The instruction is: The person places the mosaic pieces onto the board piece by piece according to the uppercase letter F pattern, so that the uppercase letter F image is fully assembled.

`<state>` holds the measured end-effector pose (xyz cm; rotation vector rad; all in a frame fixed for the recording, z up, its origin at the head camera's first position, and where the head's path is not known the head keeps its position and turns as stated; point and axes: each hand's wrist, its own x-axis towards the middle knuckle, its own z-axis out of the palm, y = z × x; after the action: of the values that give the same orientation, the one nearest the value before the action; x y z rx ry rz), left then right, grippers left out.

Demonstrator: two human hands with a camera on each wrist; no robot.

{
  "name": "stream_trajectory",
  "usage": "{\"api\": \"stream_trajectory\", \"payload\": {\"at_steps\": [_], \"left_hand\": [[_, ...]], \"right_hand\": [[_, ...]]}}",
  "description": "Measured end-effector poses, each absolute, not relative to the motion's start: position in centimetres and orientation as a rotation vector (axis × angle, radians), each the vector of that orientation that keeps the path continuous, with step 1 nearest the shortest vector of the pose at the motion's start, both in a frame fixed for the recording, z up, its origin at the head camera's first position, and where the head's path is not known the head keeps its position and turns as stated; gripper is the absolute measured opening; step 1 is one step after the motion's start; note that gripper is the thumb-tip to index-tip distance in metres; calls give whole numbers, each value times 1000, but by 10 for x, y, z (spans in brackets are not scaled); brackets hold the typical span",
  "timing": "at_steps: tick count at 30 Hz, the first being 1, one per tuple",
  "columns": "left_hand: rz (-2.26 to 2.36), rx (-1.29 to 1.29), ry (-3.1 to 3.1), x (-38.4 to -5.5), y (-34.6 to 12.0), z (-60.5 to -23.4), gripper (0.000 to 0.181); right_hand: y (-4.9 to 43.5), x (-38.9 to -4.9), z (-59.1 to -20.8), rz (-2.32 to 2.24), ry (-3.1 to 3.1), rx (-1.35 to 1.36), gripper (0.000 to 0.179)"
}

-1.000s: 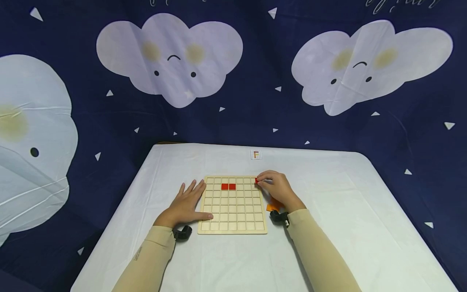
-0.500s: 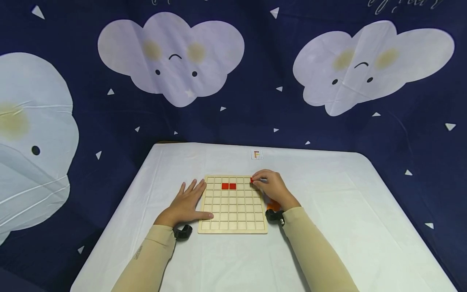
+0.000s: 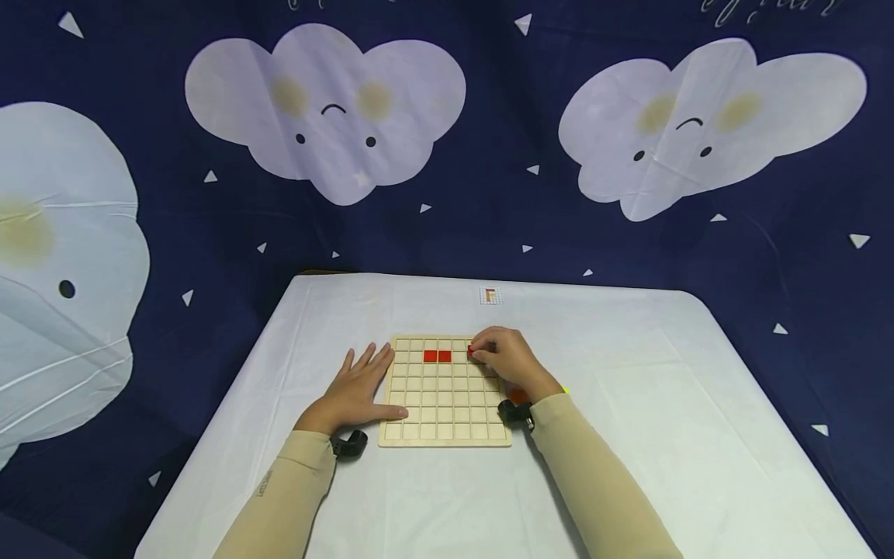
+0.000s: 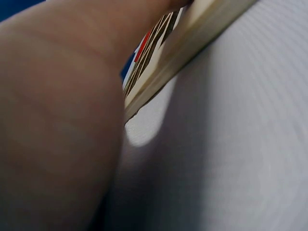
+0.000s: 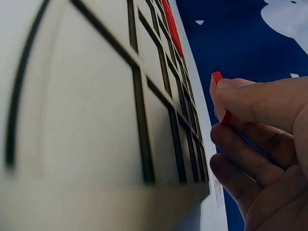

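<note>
A square wooden grid board (image 3: 445, 447) lies on the white table, two red square tiles (image 3: 437, 356) side by side in its second row from the top. My left hand (image 3: 355, 390) rests spread along the board's left edge, its thumb reaching over the lower left cells. Over the upper right part of the board, my right hand (image 3: 511, 360) pinches another red tile (image 5: 217, 98) between thumb and fingertips. In the right wrist view that tile is held on edge, apart from the board surface.
A small printed pattern card (image 3: 491, 296) lies beyond the board. Orange pieces (image 3: 518, 396) sit at the board's right edge, partly hidden by the right wrist, and a bit of yellow (image 3: 566, 390) shows beside the sleeve. A patterned dark blue cloth hangs behind the table.
My right hand has moved left, carrying the pinched red tile from the board's right edge in over the upper cells. The yellow bit now shows beside the sleeve. The left hand stays put.
</note>
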<state>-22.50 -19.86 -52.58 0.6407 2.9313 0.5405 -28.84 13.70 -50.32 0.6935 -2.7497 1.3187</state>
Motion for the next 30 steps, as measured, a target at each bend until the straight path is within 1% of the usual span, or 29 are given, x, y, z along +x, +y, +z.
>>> {"api": "stream_trajectory", "payload": {"at_steps": [17,25,28,30], "left_hand": [[524,639,2928,-226,-200,-527,130],[523,649,2939,-226,-200,-528,129],[530,648,2939,-225,-199,-527,129],[531,647,2939,-225,-199,-526,129]], "right_hand": [[115,-286,-502,1212,-2796,752,4],[108,-285,-502,1130,-2833,722,5],[106,-285,-502,1125,-2832,718,1],[104,-285,-503,1121,-2821,723,5]]}}
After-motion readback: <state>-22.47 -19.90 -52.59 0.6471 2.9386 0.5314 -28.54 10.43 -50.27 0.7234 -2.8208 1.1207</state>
